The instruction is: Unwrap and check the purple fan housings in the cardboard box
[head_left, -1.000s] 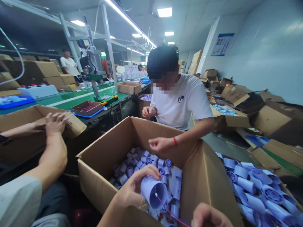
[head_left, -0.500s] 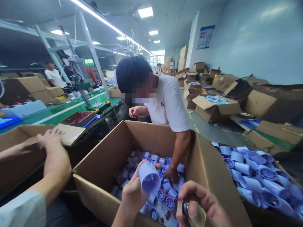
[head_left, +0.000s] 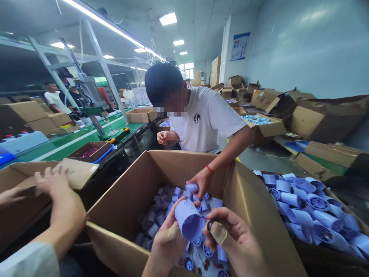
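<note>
My left hand (head_left: 167, 240) grips a pale blue plastic cylinder (head_left: 188, 219) over an open cardboard box (head_left: 121, 204) holding several more such parts. My right hand (head_left: 233, 240) sits just right of the cylinder, pinching a small dark ring with a taped fingertip; a thin red wire runs from the cylinder to it. Opposite me, a person in a white T-shirt (head_left: 207, 119) reaches into the same box and holds a small blue cylinder (head_left: 191, 188).
A second box (head_left: 311, 207) of blue cylinders stands on the right. On the left, another person's arm (head_left: 62, 207) rests on a cardboard box flap. A green conveyor line (head_left: 66, 142) with a press machine runs behind. Open cartons crowd the far right wall.
My right hand has risen and closed in on the cylinder, shortening the wire. The person opposite has lifted a hand out of the pile with a small cylinder. The view has shifted.
</note>
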Demonstrator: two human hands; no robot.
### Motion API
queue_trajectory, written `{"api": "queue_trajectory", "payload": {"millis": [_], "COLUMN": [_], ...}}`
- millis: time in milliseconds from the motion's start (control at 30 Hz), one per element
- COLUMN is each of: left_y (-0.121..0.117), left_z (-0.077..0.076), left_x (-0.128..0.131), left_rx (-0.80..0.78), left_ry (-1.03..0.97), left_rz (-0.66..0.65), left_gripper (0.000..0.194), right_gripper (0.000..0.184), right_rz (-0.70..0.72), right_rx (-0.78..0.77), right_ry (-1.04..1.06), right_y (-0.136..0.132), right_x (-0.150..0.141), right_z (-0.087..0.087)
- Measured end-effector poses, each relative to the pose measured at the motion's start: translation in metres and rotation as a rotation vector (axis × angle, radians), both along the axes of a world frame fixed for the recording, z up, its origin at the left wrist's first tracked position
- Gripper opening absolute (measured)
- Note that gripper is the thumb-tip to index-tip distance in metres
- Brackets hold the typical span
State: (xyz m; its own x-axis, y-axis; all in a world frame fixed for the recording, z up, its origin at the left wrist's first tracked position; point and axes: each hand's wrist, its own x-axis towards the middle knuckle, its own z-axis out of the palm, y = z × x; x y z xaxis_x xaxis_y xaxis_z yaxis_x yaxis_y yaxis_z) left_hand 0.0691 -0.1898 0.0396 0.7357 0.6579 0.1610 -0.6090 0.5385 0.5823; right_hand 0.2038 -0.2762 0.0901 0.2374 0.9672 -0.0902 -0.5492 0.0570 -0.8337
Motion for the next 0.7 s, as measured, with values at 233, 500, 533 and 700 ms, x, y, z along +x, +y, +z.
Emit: {"api": "queue_trajectory", "payload": {"millis": [233, 500, 533, 700], "left_y": [0.000, -0.012, -0.013, -0.017], "left_z": [-0.012, -0.001, -0.001, -0.001], "left_x": [0.003, 0.010, 0.012, 0.018], "left_rx": [0.001, -0.021, -0.022, 0.002], "left_ry": [0.053, 0.069, 0.062, 0.044], "left_rz": [0.032, 0.033, 0.014, -0.002], "left_gripper": [0.062, 0.052, 0.050, 0.046], "right_gripper": [0.037, 0.018, 0.018, 0.012], "right_rz": [-0.312, -0.713, -0.729, -0.662], "right_rx": [0.045, 0.317, 0.336, 0.402], "right_ry": [-0.502, -1.298, -1.370, -1.574], "right_y": [0.004, 0.003, 0.003, 0.004], "right_x": [-0.012, -0.002, 0.001, 0.011], "right_z": [-0.023, -0.036, -0.037, -0.038]}}
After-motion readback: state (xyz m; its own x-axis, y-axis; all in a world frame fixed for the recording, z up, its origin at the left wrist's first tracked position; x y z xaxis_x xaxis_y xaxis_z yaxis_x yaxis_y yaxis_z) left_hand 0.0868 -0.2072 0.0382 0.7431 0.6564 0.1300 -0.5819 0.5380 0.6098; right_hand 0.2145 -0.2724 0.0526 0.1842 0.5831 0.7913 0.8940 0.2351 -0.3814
